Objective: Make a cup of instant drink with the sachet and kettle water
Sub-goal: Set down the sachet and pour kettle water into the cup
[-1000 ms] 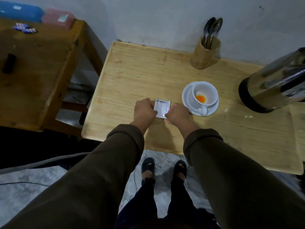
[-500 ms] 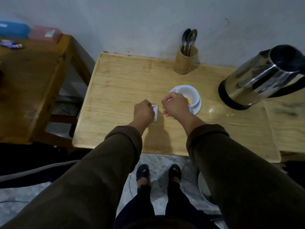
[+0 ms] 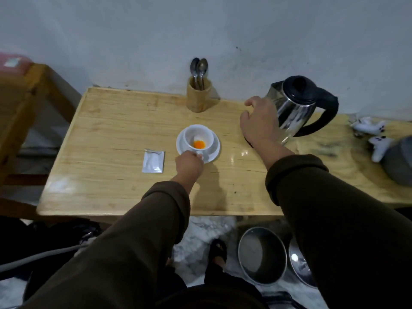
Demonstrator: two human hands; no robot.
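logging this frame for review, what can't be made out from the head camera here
1. Water level in the kettle: lid shut, steel wall opaque.
2. Kettle base and lower left side: covered by the right hand.
3. Cup handle and how it is gripped: hidden under the left hand.
4. Print on the sachet: too small and dim.
5. Grey object at the right edge: cut off, blurred.

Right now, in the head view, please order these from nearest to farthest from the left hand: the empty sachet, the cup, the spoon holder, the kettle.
From the left hand:
1. cup, touching, just beyond it
2. sachet, lying flat to its left
3. spoon holder, at the back by the wall
4. kettle, far right, behind the right hand
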